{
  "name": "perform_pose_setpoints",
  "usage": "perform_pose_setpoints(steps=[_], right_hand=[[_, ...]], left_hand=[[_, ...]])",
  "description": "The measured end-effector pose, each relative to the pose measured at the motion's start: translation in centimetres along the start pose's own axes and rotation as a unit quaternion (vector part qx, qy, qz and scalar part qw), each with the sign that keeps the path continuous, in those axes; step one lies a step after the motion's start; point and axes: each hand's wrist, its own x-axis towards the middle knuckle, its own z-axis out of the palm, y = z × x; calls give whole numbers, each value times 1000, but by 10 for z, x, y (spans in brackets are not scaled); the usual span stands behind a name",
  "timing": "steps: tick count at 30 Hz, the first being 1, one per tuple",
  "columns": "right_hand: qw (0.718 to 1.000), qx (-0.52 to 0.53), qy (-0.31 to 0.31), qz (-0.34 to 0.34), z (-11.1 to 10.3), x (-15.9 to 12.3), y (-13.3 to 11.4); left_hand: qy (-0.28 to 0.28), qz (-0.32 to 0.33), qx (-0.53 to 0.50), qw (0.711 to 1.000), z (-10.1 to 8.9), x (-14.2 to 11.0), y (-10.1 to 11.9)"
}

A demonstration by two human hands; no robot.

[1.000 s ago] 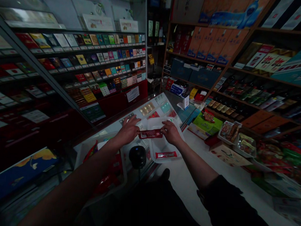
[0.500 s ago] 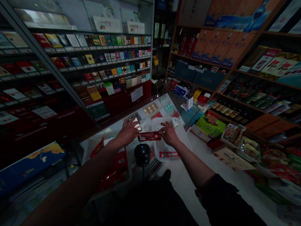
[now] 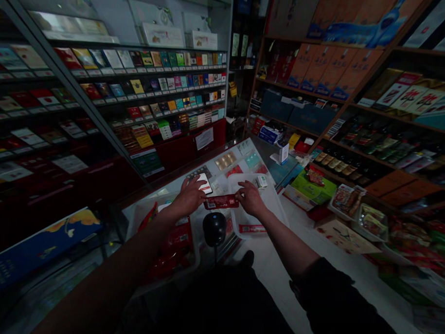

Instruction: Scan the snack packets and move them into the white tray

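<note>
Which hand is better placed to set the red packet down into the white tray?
Right, probably. The right hand grips the red packet at its right end and already sits over the white tray, where another red packet lies. The left hand holds the other end, outside the tray, over the glass counter.

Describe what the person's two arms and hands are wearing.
Both forearms are bare. The right arm has a dark sleeve pushed up to around the elbow. No sleeve shows on the left arm within the frame. The left hand and right hand are bare, without gloves; the dim light hides any rings or watch.
</note>
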Motion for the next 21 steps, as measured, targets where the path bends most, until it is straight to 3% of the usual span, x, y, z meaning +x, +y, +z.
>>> perform_pose_setpoints(steps=[10,21], right_hand=[[999,35,-6,-38,13,24,-55],[990,19,-23,-139,66,66,-141]], left_hand=[[36,-39,7,999,-24,-30,-52],[56,-151,64,985,-52,-95,-124]])
